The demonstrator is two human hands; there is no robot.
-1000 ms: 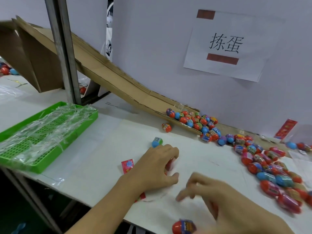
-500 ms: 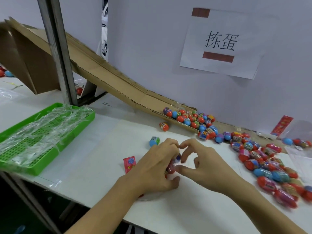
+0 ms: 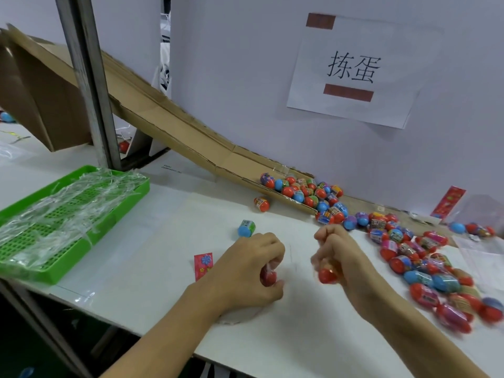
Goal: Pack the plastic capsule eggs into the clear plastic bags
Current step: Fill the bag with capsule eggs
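Packing is only just getting going, with nearly every egg still loose.

At nine o'clock the green perforated plastic tray [image 3: 120, 214] is lying heaped with crinkled clear plastic bags [image 3: 62, 211], apparently unfilled. Toward centre, the left hand [image 3: 245, 271] is curling round a red plastic capsule egg [image 3: 268, 276], seemingly inside clear film; whether that is a bag, I cannot tell. Just beside it, the right hand [image 3: 341, 257] is gripping another red egg [image 3: 327, 275], blurred. From one to four o'clock, the multicoloured egg pile [image 3: 425, 257] is spilling off the brown cardboard chute [image 3: 174, 126], waiting.
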